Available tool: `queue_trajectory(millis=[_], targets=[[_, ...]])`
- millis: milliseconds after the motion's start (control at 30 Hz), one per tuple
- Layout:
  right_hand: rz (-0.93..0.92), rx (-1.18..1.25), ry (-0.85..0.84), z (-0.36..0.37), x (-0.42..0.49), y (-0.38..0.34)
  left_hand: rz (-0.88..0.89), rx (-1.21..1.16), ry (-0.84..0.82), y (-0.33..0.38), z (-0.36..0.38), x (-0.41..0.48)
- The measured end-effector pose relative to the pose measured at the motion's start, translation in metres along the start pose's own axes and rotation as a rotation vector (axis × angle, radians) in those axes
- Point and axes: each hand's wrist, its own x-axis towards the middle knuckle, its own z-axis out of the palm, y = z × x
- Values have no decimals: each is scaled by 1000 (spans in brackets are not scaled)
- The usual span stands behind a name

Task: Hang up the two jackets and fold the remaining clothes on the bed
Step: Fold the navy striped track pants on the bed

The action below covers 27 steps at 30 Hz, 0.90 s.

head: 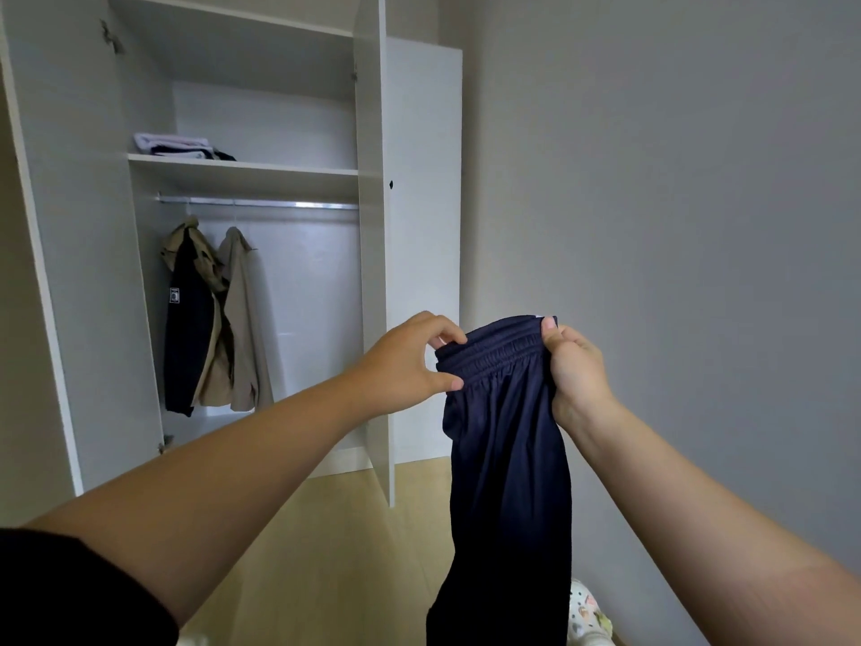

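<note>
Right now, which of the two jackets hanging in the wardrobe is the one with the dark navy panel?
The left jacket, nearest the wardrobe's left wall: it has a dark navy front with a small white patch. The right jacket beside it is plain beige.

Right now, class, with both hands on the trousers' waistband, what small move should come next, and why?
Probably lower the navy trousers toward the bed for folding: the left hand and right hand hold them hanging full length, and two jackets already hang on the rail.

2 jackets (214, 319) hang from the rail (261, 204) inside the wardrobe (372, 272), at left. Folded clothes (179, 146) lie on the shelf (242, 167) above them.
</note>
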Motion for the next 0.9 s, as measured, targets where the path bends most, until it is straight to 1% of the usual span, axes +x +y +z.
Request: queue_trajectory(millis=[167, 267, 433, 567, 667, 733, 800, 900], targets=[[81, 86, -260, 0, -3, -9, -35, 5, -26, -5, 4, -4], [114, 68, -319, -5, -1, -13, -25, 36, -57, -1, 0, -7], [121, -103, -273, -16, 4, -7, -13, 26, -122, 6, -9, -8], [142, -152, -281, -24, 7, -4, 1, 150, -203, 5, -7, -7], [138, -128, -247, -26, 8, -2, -4, 197, -234, 9, -12, -2], [105, -98, -189, -22, 6, -1, -42, 101, -236, 8, -17, 3], [67, -27, -113, -15, 4, -2, -100, 42, -209, 8, -16, 6], [28, 33, -33, -7, 2, -6, -120, -1, -136, 5, -9, 9]])
